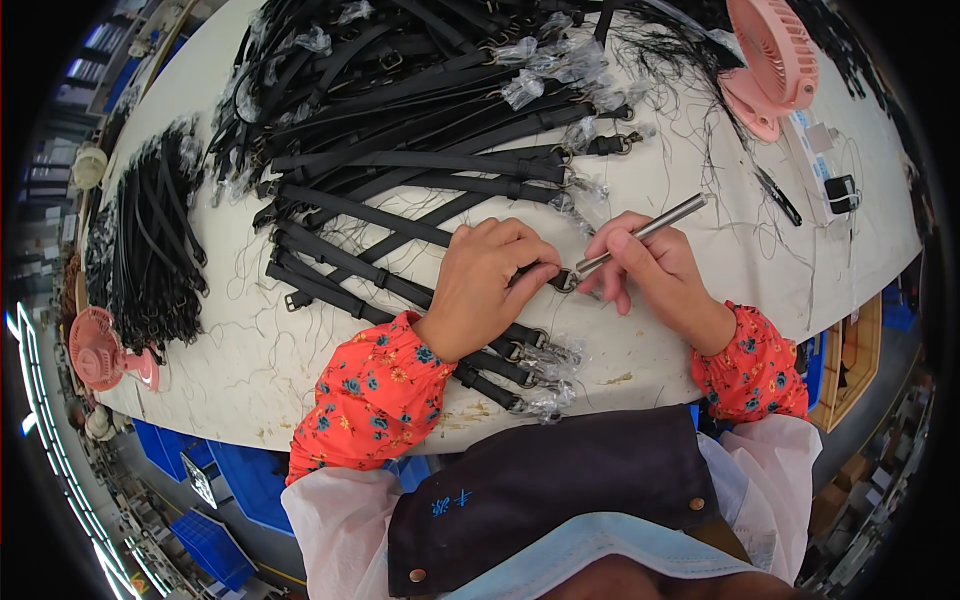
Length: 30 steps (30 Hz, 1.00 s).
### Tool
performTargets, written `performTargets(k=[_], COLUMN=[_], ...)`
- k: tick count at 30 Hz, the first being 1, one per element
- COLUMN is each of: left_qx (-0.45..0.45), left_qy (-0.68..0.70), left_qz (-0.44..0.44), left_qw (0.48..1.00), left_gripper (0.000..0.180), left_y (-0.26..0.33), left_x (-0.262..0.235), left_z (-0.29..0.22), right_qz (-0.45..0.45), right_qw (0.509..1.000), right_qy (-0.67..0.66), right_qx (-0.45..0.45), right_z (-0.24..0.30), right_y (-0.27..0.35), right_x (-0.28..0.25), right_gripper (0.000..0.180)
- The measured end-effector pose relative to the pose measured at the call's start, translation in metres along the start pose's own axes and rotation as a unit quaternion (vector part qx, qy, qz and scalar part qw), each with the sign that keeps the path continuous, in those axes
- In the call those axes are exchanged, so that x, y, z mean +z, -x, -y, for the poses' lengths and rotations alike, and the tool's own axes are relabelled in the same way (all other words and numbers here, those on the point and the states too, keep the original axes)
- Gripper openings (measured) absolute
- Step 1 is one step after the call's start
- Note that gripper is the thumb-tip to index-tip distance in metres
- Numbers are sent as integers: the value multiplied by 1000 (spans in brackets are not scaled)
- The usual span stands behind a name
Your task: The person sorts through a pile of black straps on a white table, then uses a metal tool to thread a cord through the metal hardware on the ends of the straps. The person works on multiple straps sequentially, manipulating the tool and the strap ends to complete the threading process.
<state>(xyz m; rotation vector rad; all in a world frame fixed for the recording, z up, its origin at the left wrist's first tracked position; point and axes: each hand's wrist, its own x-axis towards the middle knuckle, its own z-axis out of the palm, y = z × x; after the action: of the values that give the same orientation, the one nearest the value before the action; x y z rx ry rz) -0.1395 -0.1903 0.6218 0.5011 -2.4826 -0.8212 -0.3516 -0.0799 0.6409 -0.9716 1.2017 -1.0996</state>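
Between the thumb and fingers of my left hand (495,280) is the end of a black strap (400,218), close to its metal buckle (566,280). My right hand (650,270) is closed around a slim silver metal pen-shaped tool (670,217), tilted so its lower tip meets the buckle area. Some fingers of the right hand curl beneath the tool. Several more black straps with metal buckles lie under and around my left hand, crossing one another. Clear plastic wrap (548,400) covers the fittings at some strap ends.
A large heap of black straps (400,80) covers the far side of the white table (250,400); another bundle (155,240) lies left. Pink fans (775,60) stand far right and at left. A black-handled cutter (778,197) and loose threads lie right. Blue bins (250,480) sit below the edge.
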Motion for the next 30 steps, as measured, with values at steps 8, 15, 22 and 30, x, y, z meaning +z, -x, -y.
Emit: performTargets(k=[8,15,22,30], left_qx=[-138,-103,-98,-83], left_qy=[194,208,195,184], left_qz=[85,116,117,115], left_qw=[968,966,969,973], left_gripper=[6,6,5,6], left_y=[0,-1,-1,-1], left_x=[-18,-24,-24,-23], left_z=[10,12,11,12], right_qz=[15,21,23,25], right_qw=[999,999,999,999], right_qy=[39,44,48,47], right_qx=[-12,-3,-4,-5], right_z=[-4,-5,-3,-3], right_y=[-2,-2,-3,-3], right_x=[4,4,5,5], right_gripper=[40,37,37,38])
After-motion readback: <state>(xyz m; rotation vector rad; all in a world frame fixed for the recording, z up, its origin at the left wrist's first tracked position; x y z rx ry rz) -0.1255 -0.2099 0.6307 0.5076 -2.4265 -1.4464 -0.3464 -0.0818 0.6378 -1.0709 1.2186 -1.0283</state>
